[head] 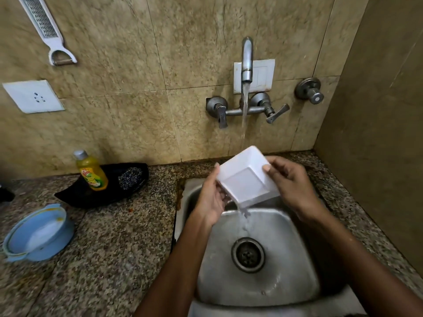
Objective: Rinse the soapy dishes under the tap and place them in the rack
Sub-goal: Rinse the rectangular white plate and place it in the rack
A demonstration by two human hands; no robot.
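Rinsing white square dish [246, 179] under tap [247, 58], both hands' fingers [273, 170] gripping its rims; racking left, no rack visible.

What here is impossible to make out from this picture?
Head view only:
- Dish rack: none in frame.
- Soap left on the white square dish: not discernible.
- Left hand fingers: hidden behind the dish.
- Yellow bottle label: too small to read.
- Dark object at left edge: cut off.
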